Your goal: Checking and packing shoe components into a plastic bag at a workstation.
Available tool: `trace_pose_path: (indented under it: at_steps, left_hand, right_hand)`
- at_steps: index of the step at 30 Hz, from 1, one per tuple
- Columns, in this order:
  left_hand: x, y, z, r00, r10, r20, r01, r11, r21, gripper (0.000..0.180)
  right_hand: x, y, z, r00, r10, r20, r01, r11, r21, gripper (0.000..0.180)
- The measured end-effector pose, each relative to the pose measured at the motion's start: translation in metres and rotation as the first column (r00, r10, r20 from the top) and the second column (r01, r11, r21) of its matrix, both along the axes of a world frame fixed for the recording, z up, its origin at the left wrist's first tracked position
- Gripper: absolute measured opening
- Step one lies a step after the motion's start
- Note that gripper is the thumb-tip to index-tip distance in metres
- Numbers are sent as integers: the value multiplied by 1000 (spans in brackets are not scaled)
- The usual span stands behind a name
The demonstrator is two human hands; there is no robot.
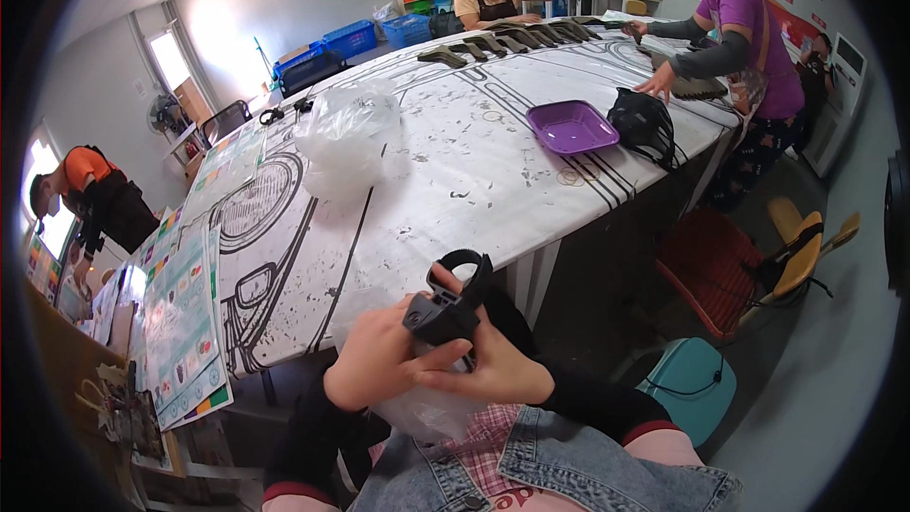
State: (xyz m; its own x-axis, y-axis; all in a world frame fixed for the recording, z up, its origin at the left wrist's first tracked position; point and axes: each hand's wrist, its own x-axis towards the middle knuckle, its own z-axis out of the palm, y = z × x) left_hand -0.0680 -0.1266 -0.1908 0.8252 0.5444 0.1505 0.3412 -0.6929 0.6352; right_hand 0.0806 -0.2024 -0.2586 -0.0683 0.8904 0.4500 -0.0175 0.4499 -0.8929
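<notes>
Just in front of my body, both hands meet on a small black plastic device with a looped black strap (444, 316); its exact kind I cannot make out. My left hand (372, 357) grips it from the left, fingers curled round its side. From the right, my right hand (500, 367) holds it between the fingers, the strap loop rising above. The two thumbs come together below the device. Beneath the hands, a crumpled clear plastic bag (431, 417) lies against my lap, partly hidden by them.
A long white table (445, 199) with black line drawings carries a puffy clear plastic bag (349, 137), a purple basket (572, 126), a black mesh bag (641, 123) and rows of dark green pieces (512, 38). Several people work around it. A red chair (706, 265) and turquoise stool (687, 389) stand right.
</notes>
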Motion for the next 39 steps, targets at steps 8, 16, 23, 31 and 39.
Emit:
trace_pose_path:
  at_steps: [8,16,23,31,39]
  left_hand:
    - [15,45,5,972,-137,-189,116,986,-119,44]
    - [56,132,33,904,62,423,-280,835,475,49]
    - [81,203,-64,900,334,280,-427,549,718,53]
    - [90,194,-71,746,363,558,-500,859,108,51]
    - [119,247,-128,369,429,824,-516,832,-202,76]
  right_hand:
    - [15,22,-11,919,-101,-382,123,992,33,95]
    - [56,24,3,767,-408,-495,440,896,-56,43]
    - [39,27,-27,790,-136,-598,-19,969,-246,25]
    - [14,60,-56,814,-250,-524,-37,878,-477,31]
    - [-61,71,-74,843,-321,-432,189,928,-321,39]
